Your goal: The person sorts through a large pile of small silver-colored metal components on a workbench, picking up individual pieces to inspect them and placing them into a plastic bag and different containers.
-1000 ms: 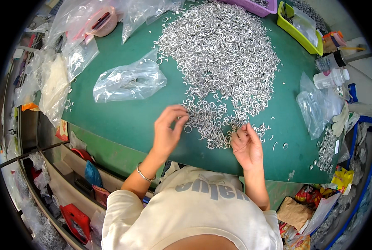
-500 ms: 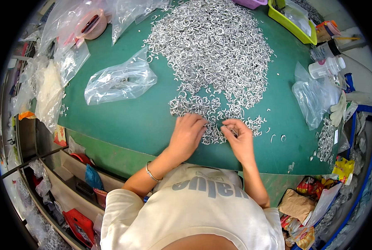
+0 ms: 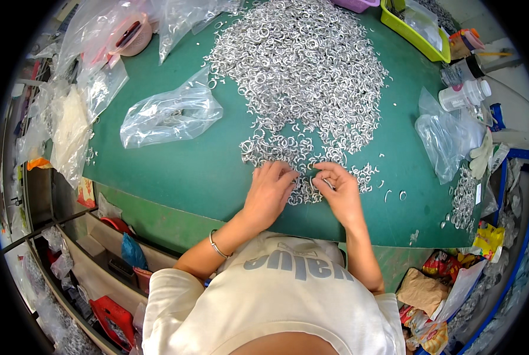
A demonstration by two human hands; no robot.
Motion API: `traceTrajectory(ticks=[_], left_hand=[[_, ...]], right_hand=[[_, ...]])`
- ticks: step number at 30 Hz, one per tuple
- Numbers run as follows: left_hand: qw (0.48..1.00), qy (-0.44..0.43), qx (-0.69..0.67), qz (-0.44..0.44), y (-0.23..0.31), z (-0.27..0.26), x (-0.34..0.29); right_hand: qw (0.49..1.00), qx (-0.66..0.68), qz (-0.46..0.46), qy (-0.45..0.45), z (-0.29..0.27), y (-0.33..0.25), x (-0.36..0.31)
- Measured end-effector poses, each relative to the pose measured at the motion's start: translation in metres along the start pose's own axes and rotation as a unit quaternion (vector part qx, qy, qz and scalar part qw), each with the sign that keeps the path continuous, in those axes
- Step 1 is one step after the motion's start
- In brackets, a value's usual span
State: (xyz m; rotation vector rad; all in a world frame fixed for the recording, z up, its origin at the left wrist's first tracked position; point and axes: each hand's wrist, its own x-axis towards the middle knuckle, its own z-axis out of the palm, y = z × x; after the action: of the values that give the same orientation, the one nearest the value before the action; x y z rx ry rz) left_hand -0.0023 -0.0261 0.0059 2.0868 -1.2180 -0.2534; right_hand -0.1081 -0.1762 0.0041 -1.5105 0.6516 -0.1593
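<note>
A large heap of small silver metal rings (image 3: 300,65), many of them open and curved, covers the middle of the green table (image 3: 158,171). A smaller cluster of the rings (image 3: 276,149) spreads toward the near edge. At that cluster's near side my left hand (image 3: 270,190) is closed, fingers curled and thumb near the fingertips; whatever they hold is hidden. To its right my right hand (image 3: 340,194) is closed too, with a bit of silver metal ring showing between thumb and fingers. Loose rings lie between the two hands.
A clear plastic bag (image 3: 172,115) lies left of the heap. Farther left are more plastic bags (image 3: 72,130) and a pink basket (image 3: 131,38). A yellow-green tray (image 3: 415,32), a white bottle (image 3: 465,96) and another ring pile (image 3: 462,201) stand along the right.
My left thumb and fingers have shifted slightly, and my right fingers have moved a little, leaving more of the metal between them in sight. The heap and bags look the same.
</note>
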Motion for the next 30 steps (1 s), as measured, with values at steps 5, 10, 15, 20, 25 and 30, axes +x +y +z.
traceTrajectory(ticks=[5,10,15,20,25,30], left_hand=[[0.999,-0.028,0.026,0.018,-0.003,0.004,0.000],[0.998,-0.045,0.028,0.022,-0.008,0.001,0.007],[0.998,0.007,-0.053,0.029,-0.010,-0.003,0.015],[0.952,-0.002,-0.272,-0.141,-0.005,-0.010,0.009],[0.997,-0.064,-0.040,0.031,-0.002,-0.008,0.001],[0.995,-0.084,0.035,0.049,-0.002,-0.007,0.006]], right_hand=[[0.987,0.149,0.056,0.025,-0.016,-0.009,0.003],[0.972,-0.208,-0.082,0.073,0.000,-0.003,-0.002],[0.960,-0.252,-0.098,0.070,0.010,-0.011,-0.003],[0.989,-0.126,-0.057,0.047,-0.006,-0.004,-0.006],[0.998,-0.032,-0.026,0.044,-0.010,-0.002,-0.010],[0.990,0.125,0.036,0.058,-0.030,-0.003,-0.023]])
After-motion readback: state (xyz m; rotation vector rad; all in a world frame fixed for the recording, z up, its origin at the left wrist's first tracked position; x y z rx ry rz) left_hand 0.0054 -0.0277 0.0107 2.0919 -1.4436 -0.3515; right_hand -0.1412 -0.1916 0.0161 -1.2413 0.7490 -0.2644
